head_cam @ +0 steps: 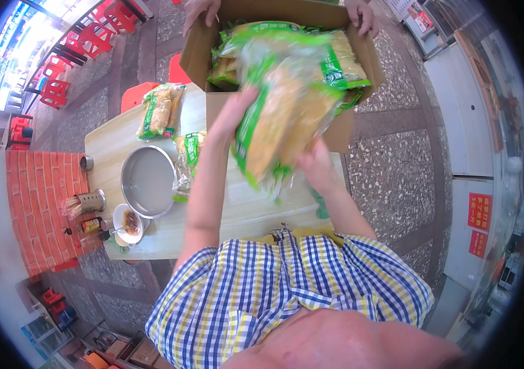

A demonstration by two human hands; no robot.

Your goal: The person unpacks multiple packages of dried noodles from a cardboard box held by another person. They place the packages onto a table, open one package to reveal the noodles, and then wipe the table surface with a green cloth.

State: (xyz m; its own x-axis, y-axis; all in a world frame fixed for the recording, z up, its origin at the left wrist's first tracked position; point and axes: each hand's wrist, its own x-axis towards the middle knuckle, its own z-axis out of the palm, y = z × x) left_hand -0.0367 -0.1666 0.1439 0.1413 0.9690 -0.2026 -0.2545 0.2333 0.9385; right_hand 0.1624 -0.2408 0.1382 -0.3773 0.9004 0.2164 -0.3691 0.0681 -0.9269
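My left hand (236,110) and my right hand (317,167) hold a blurred bundle of clear-and-green plastic food packets (285,124) with yellowish contents. Motion blur hides how many packets are in the bundle. Just beyond it, an open cardboard box (278,10) contains several similar packets (342,60), partly covered by the bundle. Left of my left forearm, another packet (187,157) lies on the table, partly hidden by the arm. A further packet (158,110) lies near the table's far edge. Both bear writing.
Another person's hands (203,11) (361,17) grip the box's sides. The pale wood-look table (262,203) carries a round metal pan (149,182), a bowl with brown sauce (129,223) and a chopstick holder (92,201). Red plastic stools (138,96) stand behind it; a white cabinet (458,110) is at right.
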